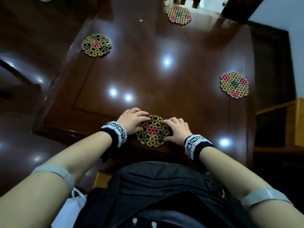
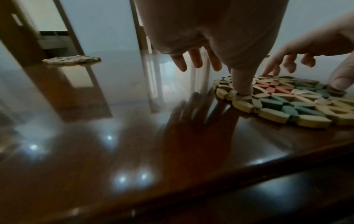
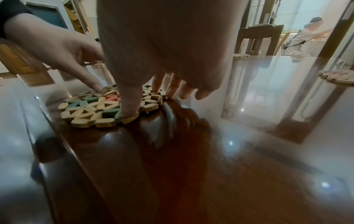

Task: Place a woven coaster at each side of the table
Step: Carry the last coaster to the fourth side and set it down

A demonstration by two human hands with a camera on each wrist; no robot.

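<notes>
The glossy dark desk point(image 1: 164, 76) is carrying four woven coasters. Three are lying at the left point(image 1: 96, 45), far point(image 1: 178, 14) and right point(image 1: 234, 84) sides. The near coaster point(image 1: 153, 130) is lying flat by the near edge, where the left hand point(image 1: 131, 121) and right hand point(image 1: 176, 130) are pressing it with relaxed, outstretched fingers, neither one clenching.

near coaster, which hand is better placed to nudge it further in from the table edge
Either, marginally the left hand: its fingers reach over the near coaster's far rim. The right hand touches the opposite rim. The coaster lies flat by the table edge.
</notes>
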